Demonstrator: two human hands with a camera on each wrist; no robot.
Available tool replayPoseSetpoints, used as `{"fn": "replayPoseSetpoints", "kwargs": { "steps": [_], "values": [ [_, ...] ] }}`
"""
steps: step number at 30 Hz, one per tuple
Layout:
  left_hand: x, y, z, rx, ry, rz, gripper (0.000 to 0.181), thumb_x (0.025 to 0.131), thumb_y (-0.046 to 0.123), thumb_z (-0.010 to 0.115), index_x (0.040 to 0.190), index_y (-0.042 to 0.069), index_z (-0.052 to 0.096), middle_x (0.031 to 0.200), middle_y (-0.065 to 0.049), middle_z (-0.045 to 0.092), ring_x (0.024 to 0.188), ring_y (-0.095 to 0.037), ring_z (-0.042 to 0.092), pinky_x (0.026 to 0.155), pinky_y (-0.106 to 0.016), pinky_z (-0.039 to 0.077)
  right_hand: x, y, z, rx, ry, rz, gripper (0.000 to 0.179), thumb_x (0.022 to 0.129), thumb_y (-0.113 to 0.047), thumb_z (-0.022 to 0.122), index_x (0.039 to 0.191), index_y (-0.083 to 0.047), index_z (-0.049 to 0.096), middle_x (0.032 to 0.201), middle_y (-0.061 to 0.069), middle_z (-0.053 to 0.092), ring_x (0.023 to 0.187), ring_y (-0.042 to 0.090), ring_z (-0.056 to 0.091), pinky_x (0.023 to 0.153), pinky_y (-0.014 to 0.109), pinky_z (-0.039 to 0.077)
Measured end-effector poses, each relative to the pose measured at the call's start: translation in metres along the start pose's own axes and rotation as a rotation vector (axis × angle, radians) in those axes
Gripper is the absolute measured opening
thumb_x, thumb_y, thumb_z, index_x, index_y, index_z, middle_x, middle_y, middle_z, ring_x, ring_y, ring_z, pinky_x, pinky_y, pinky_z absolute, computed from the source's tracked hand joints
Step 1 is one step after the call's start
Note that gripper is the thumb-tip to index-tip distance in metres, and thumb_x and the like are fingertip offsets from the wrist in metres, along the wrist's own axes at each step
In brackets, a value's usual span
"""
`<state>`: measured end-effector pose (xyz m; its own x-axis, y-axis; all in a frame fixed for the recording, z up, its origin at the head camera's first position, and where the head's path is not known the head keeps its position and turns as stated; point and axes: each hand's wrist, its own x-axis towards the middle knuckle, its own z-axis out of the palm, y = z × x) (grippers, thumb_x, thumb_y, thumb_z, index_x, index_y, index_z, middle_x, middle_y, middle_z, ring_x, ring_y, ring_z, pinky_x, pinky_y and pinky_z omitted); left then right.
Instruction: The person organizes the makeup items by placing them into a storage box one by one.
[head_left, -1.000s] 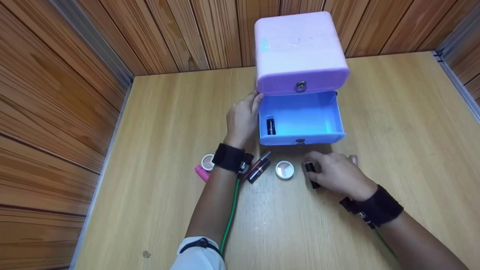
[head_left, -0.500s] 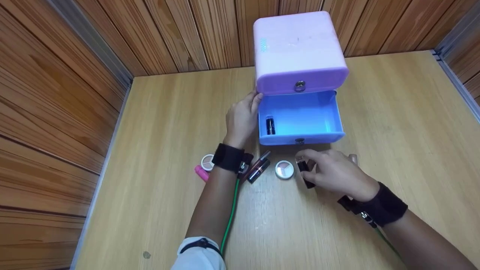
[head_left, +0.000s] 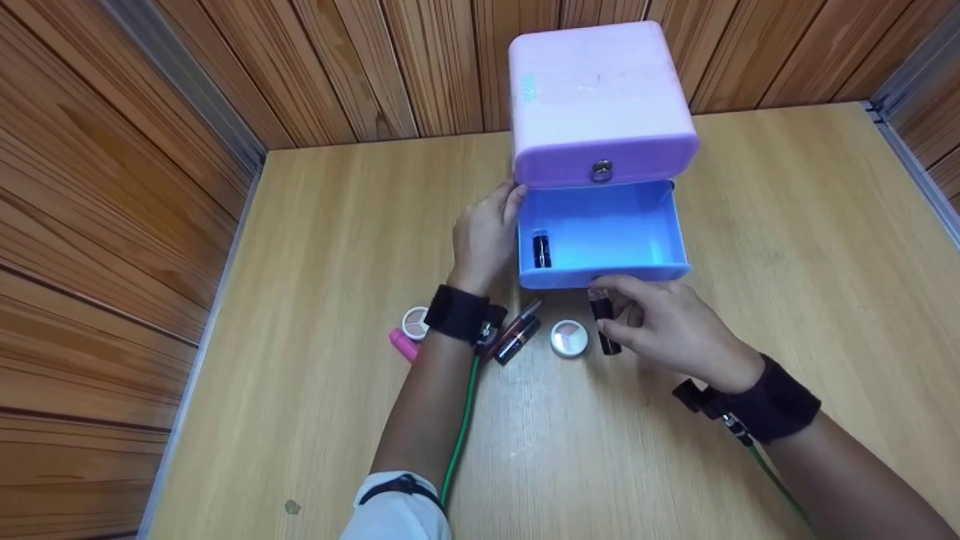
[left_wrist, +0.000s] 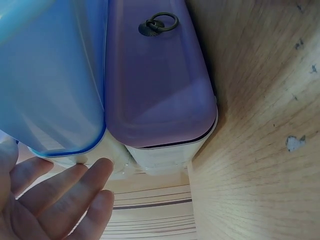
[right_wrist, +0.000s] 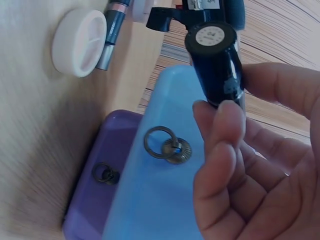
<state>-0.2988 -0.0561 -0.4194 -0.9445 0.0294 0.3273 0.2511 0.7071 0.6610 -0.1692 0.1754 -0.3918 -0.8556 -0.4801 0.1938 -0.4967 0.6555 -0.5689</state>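
Note:
A pink and purple drawer box [head_left: 600, 90] stands at the back of the table, its blue drawer [head_left: 622, 229] pulled out. My left hand [head_left: 480, 244] rests at the box's left side, beside the drawer; in the left wrist view its fingers [left_wrist: 75, 200] are extended against the box. With thumb and fingers my right hand [head_left: 671, 326] pinches a black lipstick tube [head_left: 604, 322] with a clear end, just in front of the drawer. The right wrist view shows the round label on its base. A similar black tube [head_left: 541, 251] lies at the drawer's left end.
Between the arms lie a round three-colour palette [head_left: 569, 339] and slim lip gloss tubes [head_left: 519, 341]. Another palette [head_left: 414, 323] and a pink tube [head_left: 403, 345] are partly behind my left forearm. Below the drawer, the right wrist view shows a purple drawer front [right_wrist: 105, 195] with a ring pull.
My right hand has lifted the black lipstick tube and moved it up and slightly left, to the drawer's front edge. The left hand has stayed in place.

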Motion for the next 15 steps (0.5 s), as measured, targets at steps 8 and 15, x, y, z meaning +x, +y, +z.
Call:
{"fn": "replayPoseSetpoints", "kwargs": {
  "steps": [8, 15],
  "values": [
    [0.000, 0.001, 0.000, 0.013, -0.018, -0.014, 0.055, 0.102, 0.053, 0.035, 0.133, 0.015, 0.062, 0.070, -0.002, 0.059, 0.062, -0.014, 0.051, 0.054, -0.030, 0.037, 0.011, -0.006, -0.013, 0.004, 0.113, 0.001, 0.041, 0.085, -0.013, 0.077, 0.124, -0.012, 0.063, 0.083, -0.006, 0.068, 0.068, 0.004, 0.061, 0.059, 0.025, 0.051],
    [0.001, 0.001, 0.001, 0.030, -0.028, -0.020, 0.055, 0.102, 0.053, 0.035, 0.132, 0.017, 0.063, 0.098, -0.003, 0.071, 0.083, -0.017, 0.065, 0.068, -0.035, 0.048, 0.025, -0.010, -0.023, 0.002, 0.206, 0.025, 0.042, 0.086, -0.015, 0.076, 0.126, -0.013, 0.062, 0.084, -0.003, 0.069, 0.060, 0.007, 0.058, 0.051, 0.023, 0.044]
  ]
}}
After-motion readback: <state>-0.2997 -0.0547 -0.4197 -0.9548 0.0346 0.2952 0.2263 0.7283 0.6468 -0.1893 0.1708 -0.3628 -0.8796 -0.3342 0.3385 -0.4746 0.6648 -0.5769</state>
